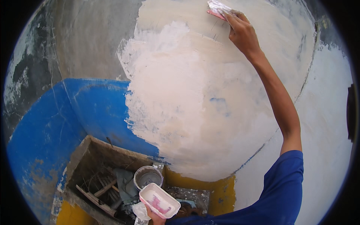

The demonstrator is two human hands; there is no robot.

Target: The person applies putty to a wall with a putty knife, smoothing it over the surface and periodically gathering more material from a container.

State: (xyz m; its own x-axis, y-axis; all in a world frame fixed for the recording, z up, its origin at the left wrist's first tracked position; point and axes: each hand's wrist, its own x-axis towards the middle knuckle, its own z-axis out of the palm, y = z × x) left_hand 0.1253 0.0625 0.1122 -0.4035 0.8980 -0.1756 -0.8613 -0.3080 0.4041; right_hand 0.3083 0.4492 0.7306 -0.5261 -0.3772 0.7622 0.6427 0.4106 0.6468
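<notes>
High on the wall, my right hand (243,33) is closed around a putty-smeared scraper (217,8) with a pinkish lower edge, which lies against the plastered surface. Pale putty (165,86) coats much of the wall in front of me, with a ragged left border over grey and blue. Low down, my left hand (156,217) grips a rectangular plastic tub (176,212) by its near side; white putty and pink stains show inside. Beside that hand is a crumpled, white-smeared object (140,212) whose kind I cannot make out. Most of the left fingers are hidden under the tub.
Behind the tub stands a round bucket (136,179) with greyish contents. To its left, a concrete trough (80,148) contains wood pieces (105,188) and a dark cloth (125,182). Blue wall (97,107) and yellow wall (223,195) border the putty. A whitish wall (322,112) rises at right.
</notes>
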